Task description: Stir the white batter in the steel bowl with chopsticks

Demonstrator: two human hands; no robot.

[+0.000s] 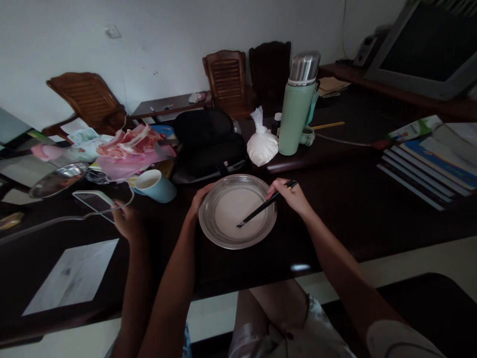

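A round stainless steel bowl (208,227) stands on the dark table, holding a pale, milky liquid (233,206). At its left side, my left hand (200,198) is closed on the rim. My right hand (292,195) grips a pair of black chopsticks (259,211) over the bowl's right edge. Their tips slant down to the left and meet the liquid near the middle. Behind the bowl sits a tied clear plastic bag of white powder (262,148). A light blue mug (158,188) stands left of the bowl.
At the left, another person's hand (126,219) holds a phone (93,201) with a white cable. A green thermos (296,117) and a black bag (208,139) stand behind the bowl. Stacked books (428,169) lie right; a paper sheet (74,276) and metal dish (59,180) lie left.
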